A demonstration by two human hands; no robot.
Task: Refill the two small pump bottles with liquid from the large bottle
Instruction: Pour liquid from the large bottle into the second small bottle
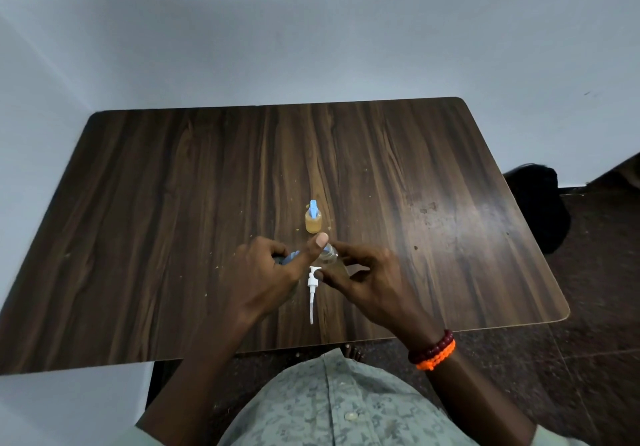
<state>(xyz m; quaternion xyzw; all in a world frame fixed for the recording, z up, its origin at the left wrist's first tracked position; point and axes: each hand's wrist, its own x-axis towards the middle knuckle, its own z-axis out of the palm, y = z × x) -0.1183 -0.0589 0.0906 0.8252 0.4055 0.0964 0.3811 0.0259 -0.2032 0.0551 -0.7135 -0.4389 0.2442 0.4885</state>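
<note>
A small pump bottle [313,221] with amber liquid and a blue pump head stands upright at the table's middle. Just in front of it, my right hand [370,281] pinches a clear small bottle [329,254] with no pump on it, between thumb and fingers. My left hand [265,272] curls round a blue-topped object [290,258], mostly hidden by the hand, and its thumb stretches to the clear bottle's mouth. A white pump head [312,288] with its dip tube lies flat on the table between my hands. I cannot make out the large bottle.
The dark wood-grain table [173,203] stands against a pale wall, its surface bare apart from small crumbs and smudges. A dark bag [540,203] sits on the floor at the right. Red and orange bead bracelets [433,350] circle my right wrist.
</note>
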